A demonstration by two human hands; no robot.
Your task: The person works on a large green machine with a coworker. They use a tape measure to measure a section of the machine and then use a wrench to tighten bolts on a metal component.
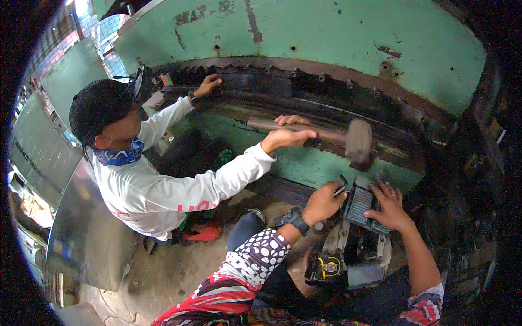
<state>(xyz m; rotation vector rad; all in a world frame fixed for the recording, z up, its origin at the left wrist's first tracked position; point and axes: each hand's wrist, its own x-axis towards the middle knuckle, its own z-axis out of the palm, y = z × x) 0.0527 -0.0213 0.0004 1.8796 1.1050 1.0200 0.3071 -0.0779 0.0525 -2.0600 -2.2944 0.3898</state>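
Straight ahead of your left hand, the co-worker's hand and the mallet bar the way to the machine's dark ledge; just below them, a gap opens along the green lower panel. The ridged grey block stands between that hand and your right hand.
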